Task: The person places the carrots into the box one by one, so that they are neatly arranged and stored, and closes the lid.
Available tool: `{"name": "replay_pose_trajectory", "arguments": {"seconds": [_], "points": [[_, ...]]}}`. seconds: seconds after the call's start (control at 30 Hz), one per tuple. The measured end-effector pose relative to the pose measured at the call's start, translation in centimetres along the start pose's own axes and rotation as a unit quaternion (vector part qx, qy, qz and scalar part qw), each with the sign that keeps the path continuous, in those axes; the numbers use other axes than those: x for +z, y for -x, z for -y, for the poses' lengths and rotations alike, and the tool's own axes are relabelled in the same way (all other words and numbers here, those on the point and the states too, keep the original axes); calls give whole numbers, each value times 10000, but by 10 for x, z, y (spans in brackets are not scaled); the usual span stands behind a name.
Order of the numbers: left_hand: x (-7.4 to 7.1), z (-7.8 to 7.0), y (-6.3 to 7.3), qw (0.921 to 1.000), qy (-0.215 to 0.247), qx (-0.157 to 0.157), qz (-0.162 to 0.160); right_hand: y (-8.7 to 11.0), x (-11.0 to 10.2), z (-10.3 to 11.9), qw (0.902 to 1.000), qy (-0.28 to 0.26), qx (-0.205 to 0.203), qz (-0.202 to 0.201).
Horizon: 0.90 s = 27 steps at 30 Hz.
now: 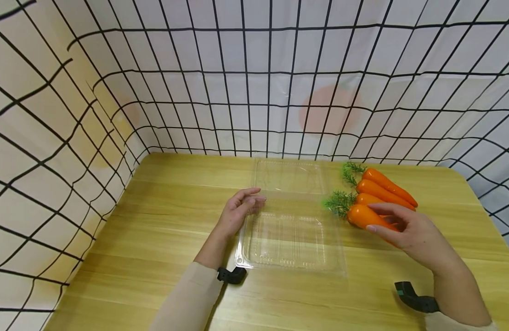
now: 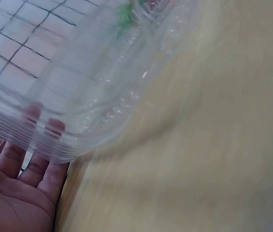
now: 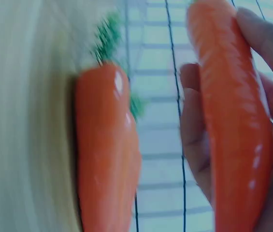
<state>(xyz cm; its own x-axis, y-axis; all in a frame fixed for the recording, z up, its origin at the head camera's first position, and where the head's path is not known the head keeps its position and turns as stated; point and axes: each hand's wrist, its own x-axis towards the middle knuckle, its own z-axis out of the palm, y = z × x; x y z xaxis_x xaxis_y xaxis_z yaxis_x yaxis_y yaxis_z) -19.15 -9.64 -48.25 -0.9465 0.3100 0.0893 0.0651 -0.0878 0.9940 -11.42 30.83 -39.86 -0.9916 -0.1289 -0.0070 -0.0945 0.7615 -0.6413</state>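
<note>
In the head view, my right hand [image 1: 417,234] grips an orange carrot [image 1: 364,215] with leafy green tops between thumb and fingers. The right wrist view shows this carrot [image 3: 233,116] raised beside other carrots [image 3: 105,145]. My left hand [image 1: 238,214] is at the left side of a clear plastic clamshell container [image 1: 291,243], which lies open with its lid [image 1: 289,177] folded back. In the left wrist view, the fingers reach past the container's ridged edge [image 2: 35,145], fairly straight, with their tips seen through the plastic.
Three more carrots [image 1: 387,181] lie side by side on the wooden table [image 1: 163,220], right of the container. A black wire mesh [image 1: 238,87] stands around the back and sides, with pale printed cloth behind it. Each wrist wears a black mount [image 1: 415,299].
</note>
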Motion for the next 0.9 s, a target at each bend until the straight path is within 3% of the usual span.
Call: {"name": "replay_pose_trajectory", "arguments": {"seconds": [0.17, 0.33, 0.67, 0.9], "points": [[0, 1, 0, 10000, -39, -6, -12, -4, 15, 19, 9995, -53, -317, -4], [0, 2, -1, 10000, -96, -16, -19, -7, 25, 34, 9992, -165, -345, 143], [0, 2, -1, 9999, -102, -47, -53, -13, 46, 49, 9957, -269, -761, 461], [0, 0, 0, 10000, -63, -45, -59, -17, 54, 61, 9885, -648, -1068, 852]]}}
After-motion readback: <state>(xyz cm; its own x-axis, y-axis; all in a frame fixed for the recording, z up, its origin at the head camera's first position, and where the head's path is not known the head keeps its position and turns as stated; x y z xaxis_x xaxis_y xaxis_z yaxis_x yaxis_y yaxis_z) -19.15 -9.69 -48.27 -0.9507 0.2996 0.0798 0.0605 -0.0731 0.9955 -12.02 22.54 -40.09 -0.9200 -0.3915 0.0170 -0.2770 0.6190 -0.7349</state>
